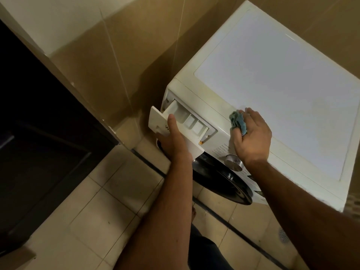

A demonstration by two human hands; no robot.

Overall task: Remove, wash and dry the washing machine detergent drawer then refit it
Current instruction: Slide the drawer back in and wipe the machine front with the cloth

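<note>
The detergent drawer (pixel 181 121) is sitting part-way out of its slot at the top front corner of the washing machine (pixel 272 84), its white front panel angled toward the floor. The left hand (pixel 173 141) is gripping that panel: the thumb is lying over the top edge, pointing into the first compartment, while the other fingers are curling underneath, hidden. 3 compartments are showing just beyond the thumb tip. The right hand (pixel 252 137) is resting on the front edge of the machine's top, fingers bunched together around a blue-green cloth (pixel 238 121) that is poking out past the fingertips. A silver dial (pixel 233 162) is sitting just below that wrist.
</note>
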